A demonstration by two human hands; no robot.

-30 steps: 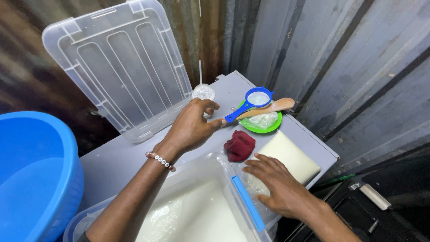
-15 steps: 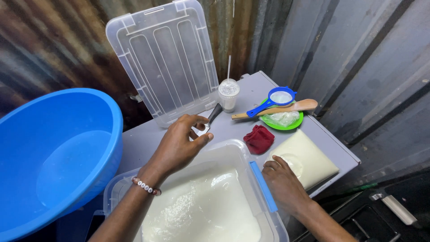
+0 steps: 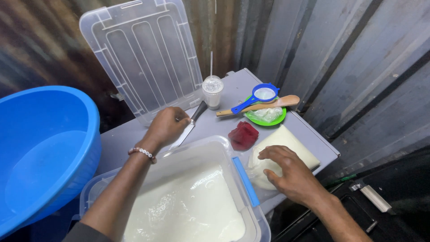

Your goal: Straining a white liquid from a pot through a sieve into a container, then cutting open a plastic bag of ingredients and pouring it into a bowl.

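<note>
- Resting flat, fingers spread, the right hand [image 3: 289, 172] presses on a clear bag of white stuff [image 3: 268, 168] at the near right of the grey table [image 3: 134, 139]; nothing is pinched in it.
- Just left of that hand stands a clear plastic tub [image 3: 210, 148] holding a pale, milky mass, with a blue clip handle [image 3: 245, 181] on the side nearest the hand.
- Under and beyond the bag lies a cream-coloured slab [image 3: 291, 141], touching the bag.
- Just beyond the right hand's fingertips lies a dark red cloth [image 3: 242, 134], a little apart from them.
- Across the tub's far rim, the left hand [image 3: 166, 126] is curled over a knife [image 3: 190, 127], fingers closed on its dark handle while the blade points back toward the tub.
- Its wrist wears a white bead bracelet [image 3: 142, 152].
- Beyond the knife handle stands a small clear lidded cup [image 3: 212, 89] with a straw.
- Right of the cup sits a green plate [image 3: 268, 118], with a blue strainer [image 3: 260, 96] and a wooden spoon [image 3: 268, 105] laid across it.
- Behind the left hand a clear lid [image 3: 143, 54] leans on the corrugated metal wall [image 3: 358, 54].
- Far left of that hand sits a big blue basin [image 3: 45, 148].
</note>
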